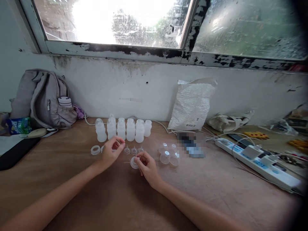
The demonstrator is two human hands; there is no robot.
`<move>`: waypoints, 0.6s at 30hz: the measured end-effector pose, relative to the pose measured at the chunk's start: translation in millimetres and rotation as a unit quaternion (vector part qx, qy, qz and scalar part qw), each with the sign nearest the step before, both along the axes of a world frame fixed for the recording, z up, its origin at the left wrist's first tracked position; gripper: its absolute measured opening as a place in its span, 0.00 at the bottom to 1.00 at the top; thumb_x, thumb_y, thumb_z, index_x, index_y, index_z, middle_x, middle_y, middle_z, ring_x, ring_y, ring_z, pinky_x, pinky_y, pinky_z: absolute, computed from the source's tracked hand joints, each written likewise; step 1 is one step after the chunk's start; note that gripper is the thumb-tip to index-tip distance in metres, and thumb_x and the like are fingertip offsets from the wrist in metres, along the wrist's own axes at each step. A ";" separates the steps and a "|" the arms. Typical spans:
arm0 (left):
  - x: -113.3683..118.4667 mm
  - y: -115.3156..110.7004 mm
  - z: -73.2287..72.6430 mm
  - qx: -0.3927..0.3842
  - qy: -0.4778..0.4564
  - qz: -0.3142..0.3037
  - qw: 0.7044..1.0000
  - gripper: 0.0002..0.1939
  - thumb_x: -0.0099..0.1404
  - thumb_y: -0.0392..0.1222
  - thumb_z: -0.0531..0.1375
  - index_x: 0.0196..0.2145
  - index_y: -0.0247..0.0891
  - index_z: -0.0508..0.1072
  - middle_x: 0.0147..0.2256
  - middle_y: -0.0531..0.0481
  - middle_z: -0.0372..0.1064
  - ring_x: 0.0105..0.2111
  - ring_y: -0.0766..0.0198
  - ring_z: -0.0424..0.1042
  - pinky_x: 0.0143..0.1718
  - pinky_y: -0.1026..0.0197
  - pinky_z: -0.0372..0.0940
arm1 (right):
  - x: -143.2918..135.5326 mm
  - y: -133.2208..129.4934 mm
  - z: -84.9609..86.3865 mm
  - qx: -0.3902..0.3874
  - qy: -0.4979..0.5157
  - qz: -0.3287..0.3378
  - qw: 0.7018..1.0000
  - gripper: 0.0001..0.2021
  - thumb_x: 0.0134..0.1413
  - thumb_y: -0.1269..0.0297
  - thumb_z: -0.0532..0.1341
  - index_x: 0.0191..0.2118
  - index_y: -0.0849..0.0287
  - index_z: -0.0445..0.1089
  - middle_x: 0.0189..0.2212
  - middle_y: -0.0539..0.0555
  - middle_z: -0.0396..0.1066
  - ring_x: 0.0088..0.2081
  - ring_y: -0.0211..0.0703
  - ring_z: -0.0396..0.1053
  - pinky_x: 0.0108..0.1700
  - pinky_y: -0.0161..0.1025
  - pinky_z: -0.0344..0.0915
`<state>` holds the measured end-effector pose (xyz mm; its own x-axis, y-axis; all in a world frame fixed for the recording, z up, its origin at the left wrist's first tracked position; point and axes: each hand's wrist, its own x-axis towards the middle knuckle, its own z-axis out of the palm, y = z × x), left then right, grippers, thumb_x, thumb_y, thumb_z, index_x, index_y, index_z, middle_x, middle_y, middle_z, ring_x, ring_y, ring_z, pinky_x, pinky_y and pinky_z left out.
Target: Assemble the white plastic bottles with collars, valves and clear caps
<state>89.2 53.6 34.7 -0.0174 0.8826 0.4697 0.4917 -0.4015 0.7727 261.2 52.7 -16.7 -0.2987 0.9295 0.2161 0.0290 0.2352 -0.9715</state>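
My right hand [147, 166] is closed, its thumb and fingers at a translucent bottle ring [134, 163] on or just above the table. My left hand [112, 152] hovers to the left, fingertips drawn together; I cannot make out whether anything small is between them. White bottle rings [95, 149] lie by that hand, partly hidden behind it. Between the hands sit clear bottle nipples [133, 150] in a short row. Behind them, several frosted baby bottles [130, 131] stand upright, most with clear domed tops. Several clear domed caps [165, 158] lie right of my right hand.
A grey backpack [39, 99] and a black case [16, 154] are at the left. A silvery packing bag [192, 104] leans on the wall. To the right lie a blurred-out item [191, 146], a white power strip [260, 163] with plugs, and loose cables.
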 end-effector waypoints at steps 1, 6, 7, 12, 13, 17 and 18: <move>-2.5 7.5 17.0 0.045 0.014 0.023 0.999 0.07 0.58 0.43 0.53 0.31 0.37 0.64 0.22 0.55 0.61 0.21 0.71 0.62 0.23 0.69 0.59 | -0.4 0.0 0.2 -0.001 -0.001 0.002 1.000 0.12 0.50 0.54 0.54 0.31 0.59 0.59 0.17 0.43 0.55 0.14 0.28 0.51 0.12 0.27 0.49; -20.9 86.1 99.9 0.158 0.189 0.109 0.963 0.11 0.57 0.46 0.52 0.34 0.37 0.67 0.33 0.50 0.68 0.31 0.68 0.67 0.34 0.66 0.61 | -0.7 -1.0 3.3 0.010 -0.018 0.006 1.000 0.12 0.50 0.55 0.54 0.30 0.60 0.60 0.18 0.45 0.56 0.15 0.28 0.52 0.14 0.27 0.50; -24.9 105.7 110.1 0.117 0.253 0.110 0.954 0.12 0.57 0.46 0.52 0.35 0.37 0.68 0.35 0.50 0.69 0.34 0.65 0.67 0.37 0.64 0.60 | -0.5 -1.3 4.0 0.014 -0.024 0.004 1.000 0.11 0.50 0.56 0.54 0.30 0.60 0.60 0.18 0.45 0.57 0.15 0.28 0.52 0.15 0.27 0.50; -31.5 174.1 117.2 -0.203 0.484 0.086 0.847 0.19 0.47 0.48 0.59 0.39 0.41 0.71 0.43 0.47 0.68 0.44 0.52 0.64 0.46 0.53 0.55 | 0.2 -1.3 3.7 0.049 -0.056 -0.017 0.997 0.12 0.50 0.56 0.54 0.31 0.60 0.63 0.16 0.45 0.56 0.17 0.30 0.53 0.18 0.29 0.51; -29.5 180.1 112.8 -0.230 0.496 0.086 0.833 0.21 0.44 0.48 0.61 0.38 0.40 0.72 0.43 0.44 0.68 0.44 0.50 0.64 0.46 0.50 0.54 | 0.1 -1.1 3.3 0.055 -0.060 -0.021 0.996 0.12 0.50 0.56 0.54 0.31 0.60 0.63 0.16 0.45 0.57 0.17 0.30 0.53 0.18 0.29 0.51; -18.0 188.7 93.8 -0.284 0.525 0.102 0.795 0.22 0.41 0.44 0.63 0.37 0.38 0.73 0.44 0.37 0.67 0.44 0.43 0.64 0.45 0.43 0.52 | 0.4 -0.9 2.9 0.062 -0.076 -0.022 0.995 0.11 0.50 0.57 0.54 0.30 0.60 0.63 0.17 0.46 0.57 0.18 0.31 0.54 0.19 0.29 0.51; -15.8 189.0 91.2 -0.285 0.532 0.104 0.790 0.22 0.41 0.43 0.63 0.37 0.37 0.73 0.44 0.36 0.67 0.44 0.43 0.63 0.45 0.42 0.50 | 0.5 -1.0 3.2 0.061 -0.078 -0.021 0.995 0.11 0.50 0.57 0.54 0.30 0.60 0.63 0.17 0.46 0.57 0.18 0.31 0.54 0.19 0.29 0.51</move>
<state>73.4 242.6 125.9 -0.0532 0.9863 -0.1561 0.9945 0.0383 -0.0975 261.7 51.7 -13.5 -0.2990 0.9113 0.2831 0.1891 0.3473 -0.9185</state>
